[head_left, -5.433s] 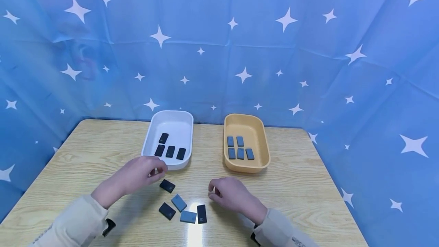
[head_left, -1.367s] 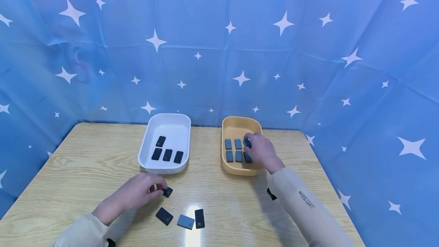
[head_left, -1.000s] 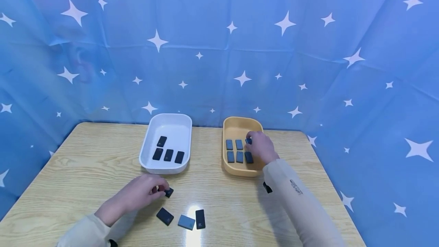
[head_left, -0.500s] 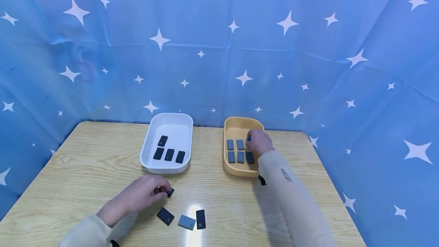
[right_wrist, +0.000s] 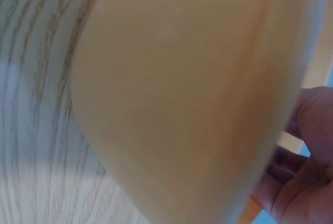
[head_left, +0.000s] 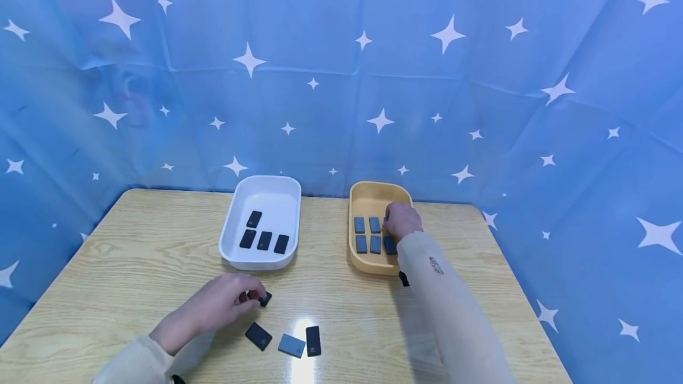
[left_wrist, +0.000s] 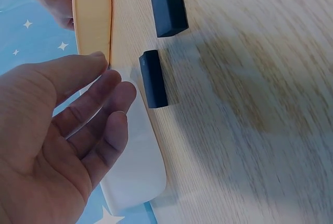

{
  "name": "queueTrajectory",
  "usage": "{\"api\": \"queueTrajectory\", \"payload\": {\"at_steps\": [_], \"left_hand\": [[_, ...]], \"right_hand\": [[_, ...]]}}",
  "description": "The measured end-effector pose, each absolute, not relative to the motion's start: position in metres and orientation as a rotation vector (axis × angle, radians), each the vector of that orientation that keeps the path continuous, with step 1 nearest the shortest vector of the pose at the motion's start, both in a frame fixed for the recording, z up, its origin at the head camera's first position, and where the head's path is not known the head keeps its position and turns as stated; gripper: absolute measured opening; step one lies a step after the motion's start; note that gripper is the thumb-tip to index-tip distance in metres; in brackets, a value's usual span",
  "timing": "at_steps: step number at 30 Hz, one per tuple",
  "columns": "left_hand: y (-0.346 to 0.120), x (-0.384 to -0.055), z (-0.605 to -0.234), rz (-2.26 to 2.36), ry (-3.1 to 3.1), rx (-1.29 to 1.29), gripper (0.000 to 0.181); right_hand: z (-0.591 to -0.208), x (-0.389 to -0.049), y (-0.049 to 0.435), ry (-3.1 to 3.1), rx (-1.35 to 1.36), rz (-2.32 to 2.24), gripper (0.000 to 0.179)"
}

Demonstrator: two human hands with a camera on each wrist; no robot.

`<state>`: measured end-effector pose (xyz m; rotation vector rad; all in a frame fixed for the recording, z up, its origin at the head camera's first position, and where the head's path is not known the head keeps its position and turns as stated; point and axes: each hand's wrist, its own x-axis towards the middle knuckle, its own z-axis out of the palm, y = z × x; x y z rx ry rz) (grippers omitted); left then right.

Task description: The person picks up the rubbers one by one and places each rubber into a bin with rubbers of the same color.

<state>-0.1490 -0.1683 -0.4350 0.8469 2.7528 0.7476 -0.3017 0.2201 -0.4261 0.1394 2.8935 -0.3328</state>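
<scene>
My right hand (head_left: 402, 220) reaches into the yellow tray (head_left: 368, 265), pinching a small flat blue block (head_left: 386, 218) at the right end of the upper row. The hand covers most of that block, and in the right wrist view the tray wall hides the fingertips. My left hand (head_left: 229, 300) hovers with loosely bent fingers above a black block (head_left: 265, 299) in front of the white tray (head_left: 256, 265). In the left wrist view a gap shows between its fingertips and that black block (left_wrist: 153, 79).
On the table lie another black block (head_left: 258, 336), a blue block (head_left: 291, 345) and an upright-lying black block (head_left: 313, 341). Several black blocks (head_left: 264, 240) sit in the white tray, several blue blocks (head_left: 361, 244) in the yellow one. A starry blue curtain (head_left: 320, 105) hangs behind.
Since the oldest frame, a blue block has gone from the table into the yellow tray with my right hand. The left hand has come down over the nearest black block and stays there.
</scene>
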Motion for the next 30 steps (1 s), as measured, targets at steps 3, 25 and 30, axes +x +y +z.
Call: {"api": "queueTrajectory", "payload": {"at_steps": [3,25,30], "left_hand": [[-0.169,-0.149,-0.434,0.749,2.753,0.858,0.009],[-0.171,-0.149,-0.435,0.77,2.737,0.833,0.01],[-0.174,-0.15,-0.433,0.768,2.745,0.824,0.012]], "right_hand": [[-0.427,-0.303,0.22,2.886,0.148,-0.316,0.016],[-0.426,-0.302,0.22,2.906,0.103,-0.255,0.011],[-0.421,-0.3,0.217,2.907,0.07,-0.277,0.007]]}}
